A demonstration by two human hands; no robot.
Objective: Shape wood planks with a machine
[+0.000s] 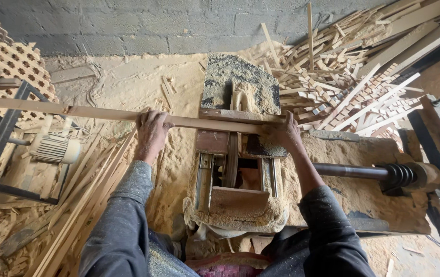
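Nearest, dusty dark sleeves reach over a sawdust-caked saw bench (240, 213), its blade (231, 159) standing in a central slot. The left hand (151, 132) wraps closed over a long wooden slat (127, 115) off the bench's left edge; the right hand (280, 134) presses the slat's end at the bench's far edge, fingers apparently curled. Beyond the right corner lies a heap of offcuts (343, 77); an electric motor (54, 147) sits left.

1. A long wooden strip (127, 114) is gripped by the left hand (151, 131) and the right hand (281, 134).
2. The strip is laid across a sawdust-covered saw (232, 164).
3. Offcuts (343, 77) are piled beyond.
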